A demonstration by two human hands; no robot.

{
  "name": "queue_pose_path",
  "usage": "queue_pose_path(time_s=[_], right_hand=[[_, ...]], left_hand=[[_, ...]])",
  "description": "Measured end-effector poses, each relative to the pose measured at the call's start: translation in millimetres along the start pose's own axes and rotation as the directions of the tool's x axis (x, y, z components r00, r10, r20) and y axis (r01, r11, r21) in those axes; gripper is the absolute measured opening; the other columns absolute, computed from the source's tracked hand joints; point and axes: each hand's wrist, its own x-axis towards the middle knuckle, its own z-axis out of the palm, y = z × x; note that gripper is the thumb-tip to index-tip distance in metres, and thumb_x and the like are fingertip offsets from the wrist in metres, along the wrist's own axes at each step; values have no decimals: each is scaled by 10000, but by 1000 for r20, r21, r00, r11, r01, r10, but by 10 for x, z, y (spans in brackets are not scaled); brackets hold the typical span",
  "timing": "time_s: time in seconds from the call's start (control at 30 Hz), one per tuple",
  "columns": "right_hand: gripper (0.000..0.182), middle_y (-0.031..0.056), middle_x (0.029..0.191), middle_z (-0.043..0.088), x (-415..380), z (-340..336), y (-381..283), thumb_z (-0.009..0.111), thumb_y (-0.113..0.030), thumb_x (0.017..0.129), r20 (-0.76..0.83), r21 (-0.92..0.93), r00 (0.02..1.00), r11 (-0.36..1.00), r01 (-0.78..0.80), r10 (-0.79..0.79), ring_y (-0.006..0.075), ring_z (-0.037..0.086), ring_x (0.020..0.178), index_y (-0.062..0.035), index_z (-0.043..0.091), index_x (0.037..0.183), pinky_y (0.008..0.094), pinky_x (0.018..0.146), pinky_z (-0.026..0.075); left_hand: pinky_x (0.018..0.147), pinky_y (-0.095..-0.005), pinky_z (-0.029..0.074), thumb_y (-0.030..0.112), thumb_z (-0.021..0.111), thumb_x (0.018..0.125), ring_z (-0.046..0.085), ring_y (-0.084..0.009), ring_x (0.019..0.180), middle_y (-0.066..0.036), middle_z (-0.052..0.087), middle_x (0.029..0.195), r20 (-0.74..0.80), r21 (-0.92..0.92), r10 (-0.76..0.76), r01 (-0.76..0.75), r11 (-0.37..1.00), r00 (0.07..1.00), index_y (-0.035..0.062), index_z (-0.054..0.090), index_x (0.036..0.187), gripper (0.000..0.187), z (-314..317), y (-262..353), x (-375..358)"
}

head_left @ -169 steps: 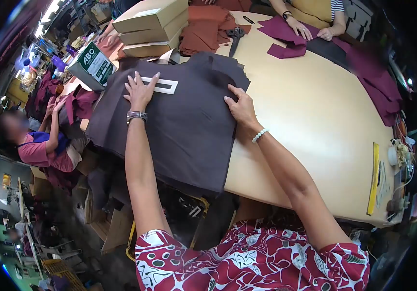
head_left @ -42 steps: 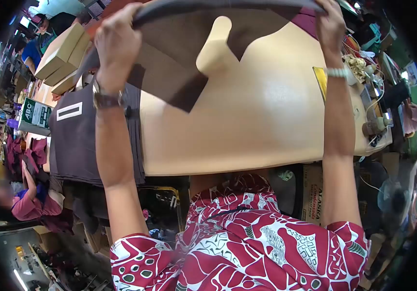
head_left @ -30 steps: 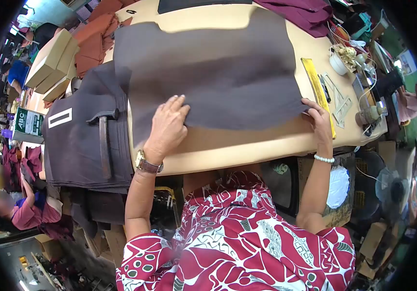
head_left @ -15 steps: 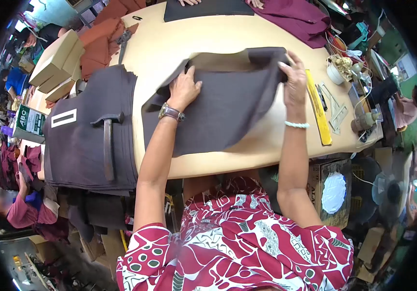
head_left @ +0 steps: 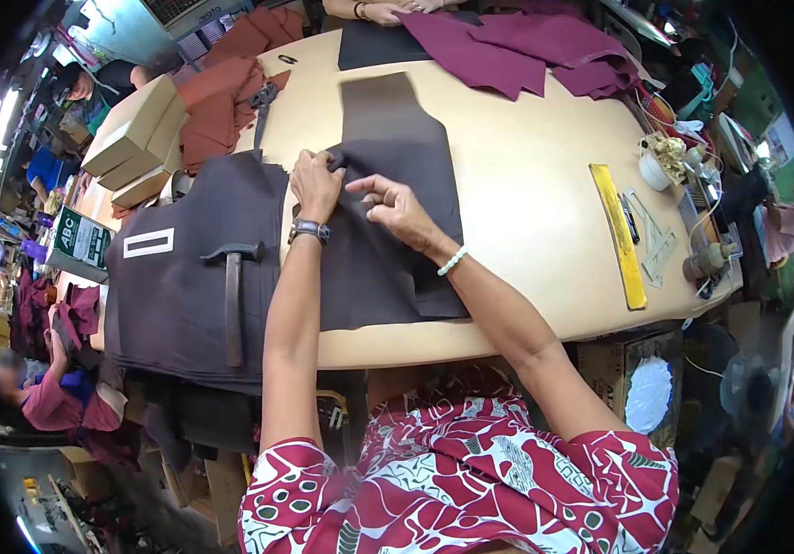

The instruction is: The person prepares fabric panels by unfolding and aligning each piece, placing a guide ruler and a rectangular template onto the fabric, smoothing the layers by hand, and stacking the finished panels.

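Observation:
A dark brown fabric piece [head_left: 392,258] lies spread on the table in front of me, its narrow end pointing away. At its left edge, my left hand [head_left: 316,187] has its fingers curled, pinching a raised fold of the fabric. Just to the right, my right hand [head_left: 395,212] hovers over the fabric with its index finger stretched out and nothing held. Further left is a stack of dark brown fabric pieces [head_left: 166,295]. A hammer [head_left: 233,305] and a white rectangular frame [head_left: 148,243] rest on that stack.
Along the table's [head_left: 526,231] right side lie a yellow ruler [head_left: 618,238] and clear rulers [head_left: 660,254]. Maroon fabric [head_left: 545,51] is at the far edge near a co-worker's hands [head_left: 383,13]. Rust-coloured fabric [head_left: 217,106] and cardboard boxes [head_left: 138,134] stand at the left.
The fabric piece, lifted and folded before, now lies flatter with its narrow end outward. My right hand has let go of its right corner and moved left, beside my left hand.

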Motion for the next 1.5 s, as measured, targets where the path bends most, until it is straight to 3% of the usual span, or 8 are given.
queue_pose_path(time_s=[0.33,0.53,0.63,0.77,0.93,1.07,1.23,1.5], right_hand=[[424,-8,948,575,-118,334,-24,477,17,702,142,50,988,997,60,-67,62,501,875,12,584,1112,217,831,410],[363,15,869,610,-205,382,4,557,-39,737,154,-76,988,996,42,-30,95,546,818,-3,598,1096,253,825,431],[301,130,875,649,-135,58,-208,681,-224,763,-46,-824,761,455,337,-647,306,606,854,-8,624,965,378,776,473],[611,251,1066,606,-85,-477,-161,653,-368,790,-585,-700,811,500,-510,8,388,590,1002,51,480,1200,438,877,464],[626,284,1165,565,-20,-685,72,716,-260,743,-471,-426,853,789,-443,225,360,578,1078,74,481,1218,383,914,463],[666,296,1198,541,-177,-1040,95,758,-146,686,-570,-516,819,750,-414,59,351,566,1104,82,468,1240,363,936,458],[666,281,1135,580,-681,-1454,-206,751,-179,717,-625,-671,780,537,-512,-37,358,575,1083,57,448,1262,385,944,452],[740,215,989,647,-860,-1505,-277,738,-350,731,-693,-692,717,342,-636,-69,347,628,959,6,416,1294,417,841,495]], left_hand=[[745,-412,468,225,778,669,583,-317,918,-115,564,928,-287,159,-48,97,983,957,70,619,811,263,-197,-269,-37],[865,-464,444,771,367,781,595,-411,986,-248,644,1006,281,-26,-401,424,905,872,44,696,966,819,-395,-164,-180],[830,-440,466,660,625,709,601,-363,946,-222,632,961,138,75,-246,237,969,960,0,675,907,691,-323,-66,-440],[762,-429,494,358,793,666,599,-335,918,-182,609,952,55,-18,-215,217,976,975,6,670,884,432,-128,-116,-552],[765,-403,487,232,764,711,634,-337,849,-173,651,874,153,-242,-295,325,914,943,21,602,1012,402,-212,-35,-577],[760,-420,487,104,717,747,634,-341,820,-153,646,801,150,-368,-167,212,905,974,39,439,1216,549,-79,126,-619],[789,-397,493,105,637,778,629,-349,858,-203,653,887,52,-476,160,-117,872,986,55,656,1001,229,265,657,-698],[918,-411,452,82,640,757,560,-346,1069,-210,608,1109,145,-503,171,-76,861,975,5,619,1113,365,227,885,-670]])
